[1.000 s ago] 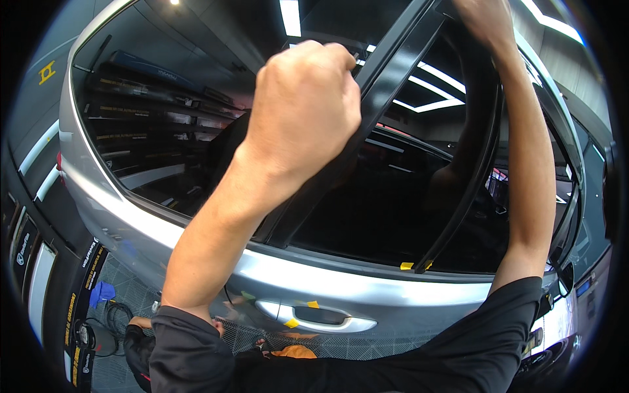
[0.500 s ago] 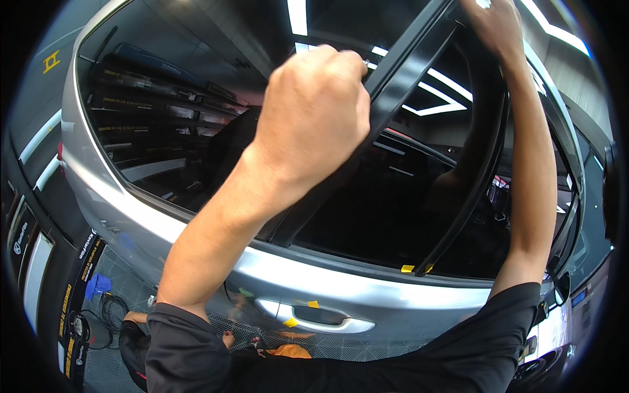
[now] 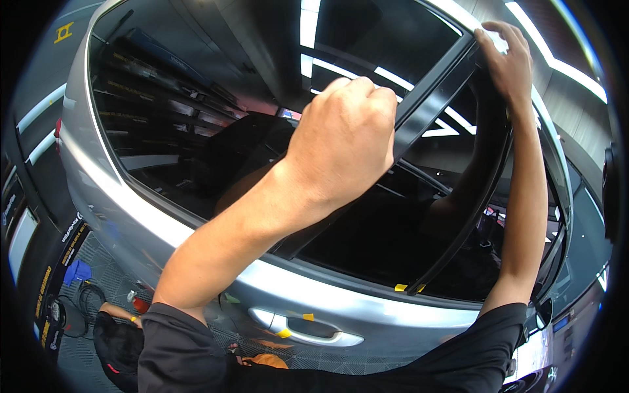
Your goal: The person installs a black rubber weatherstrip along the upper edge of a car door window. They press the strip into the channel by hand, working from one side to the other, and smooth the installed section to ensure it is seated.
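A silver car's side fills the view, with dark glossy windows and a black pillar trim slanting between them. My left hand is a fist held against or just in front of this trim, back of the hand toward me. Whatever its fingers grip is hidden. Higher up, my right hand rests at the roof edge by the trim's top end, thumb and fingers apart. Below the windows is a silver door handle with yellow tape pieces. More yellow tape sits on the window's lower edge.
At lower left, a person in a black cap reaches toward a red-and-white bottle. Near them, a blue cloth and a black hose lie on the grey tiled floor. An orange item shows below the door.
The view has shifted, so both hands appear lower and the right hand shows more fully. My left fist stays by the trim. The person at lower left has come further into view.
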Available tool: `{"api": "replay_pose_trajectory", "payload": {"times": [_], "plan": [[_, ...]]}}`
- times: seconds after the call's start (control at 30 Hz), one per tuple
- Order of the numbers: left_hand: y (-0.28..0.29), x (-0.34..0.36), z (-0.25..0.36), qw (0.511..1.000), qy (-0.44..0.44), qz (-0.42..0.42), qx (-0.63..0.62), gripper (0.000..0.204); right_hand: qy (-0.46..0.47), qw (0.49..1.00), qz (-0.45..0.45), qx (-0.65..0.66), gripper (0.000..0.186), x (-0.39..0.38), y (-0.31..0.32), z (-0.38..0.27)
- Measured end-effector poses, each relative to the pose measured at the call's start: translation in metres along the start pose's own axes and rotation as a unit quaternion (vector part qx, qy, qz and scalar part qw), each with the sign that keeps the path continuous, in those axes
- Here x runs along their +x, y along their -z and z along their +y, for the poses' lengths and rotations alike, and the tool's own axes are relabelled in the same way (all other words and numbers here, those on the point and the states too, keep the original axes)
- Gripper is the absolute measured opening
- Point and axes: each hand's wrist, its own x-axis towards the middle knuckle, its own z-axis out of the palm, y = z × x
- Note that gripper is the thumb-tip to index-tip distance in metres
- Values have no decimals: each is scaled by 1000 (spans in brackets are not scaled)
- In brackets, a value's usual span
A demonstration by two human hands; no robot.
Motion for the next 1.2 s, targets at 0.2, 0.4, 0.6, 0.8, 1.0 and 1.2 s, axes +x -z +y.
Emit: {"api": "replay_pose_trajectory", "payload": {"times": [0.2,0.4,0.6,0.8,1.0,1.2], "plan": [[-3,1,0,999,-16,-29,-17,10,1,1000,10,-3,40,-2,-4,3],[-7,6,-1,1000,-9,-4,-5,8,-1,1000,11,12,40,-2,-3,1],[-10,5,1,1000,4,-5,2,8,-14,1000,-13,-1,42,0,-1,5],[-8,10,-2,999,40,29,1,9,-5,1000,-11,-1,42,-1,-1,7],[-8,6,-1,1000,12,6,2,7,3,1000,-7,-13,42,-3,-3,10],[-6,4,2,1000,-10,8,20,8,-3,1000,-3,0,42,-2,-5,13]]}}
